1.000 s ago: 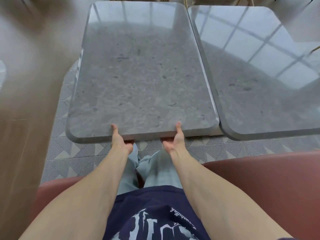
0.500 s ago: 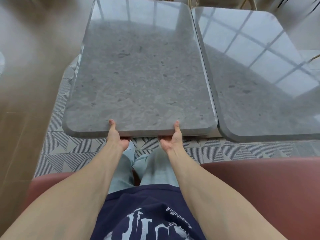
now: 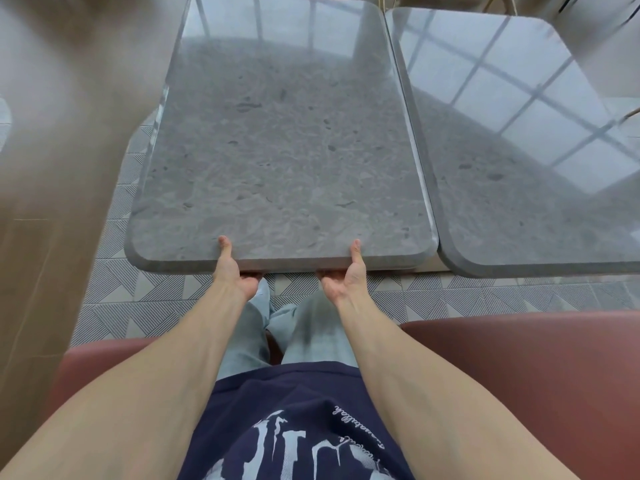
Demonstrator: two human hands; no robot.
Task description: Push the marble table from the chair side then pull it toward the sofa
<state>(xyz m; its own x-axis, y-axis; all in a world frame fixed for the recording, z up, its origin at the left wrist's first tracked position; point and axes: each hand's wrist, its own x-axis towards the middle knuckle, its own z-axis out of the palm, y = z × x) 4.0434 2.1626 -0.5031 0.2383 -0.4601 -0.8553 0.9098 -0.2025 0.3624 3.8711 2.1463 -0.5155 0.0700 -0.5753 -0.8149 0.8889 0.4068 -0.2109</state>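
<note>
Thumbs pressed flat on top of the marble table (image 3: 280, 150), one from each hand, at the near edge. Remaining fingers curled out of sight beneath the slab, so each hand clamped on the rim like a pincer. Left hand (image 3: 235, 271) at about 7 o'clock of the tabletop, right hand (image 3: 346, 275) at about 5 o'clock, both forearms stretched forward from 6 o'clock of the view.

Grey table filling the centre and 12 o'clock, near edge just over the knees. Second table (image 3: 519, 133) at 2 o'clock, just beside the first along one long edge; touching or narrowly apart, not clear. Red sofa (image 3: 519, 375) under the person, spreading from 4 to 8 o'clock. Patterned rug (image 3: 114, 306) showing at 9 o'clock and below the near edge.

Compared with a second ago: near edge slightly closer to the legs, less rug visible between slab and knees. Judged as the pull toward the sofa under way, push part likely finished, little travel left.

Hidden or unclear: undersides of both hands, table legs, far edge cut off at 12 o'clock. Left side at 10 o'clock heavily smeared and unreadable. Chair not identifiable, only thin pale shapes at the top.
</note>
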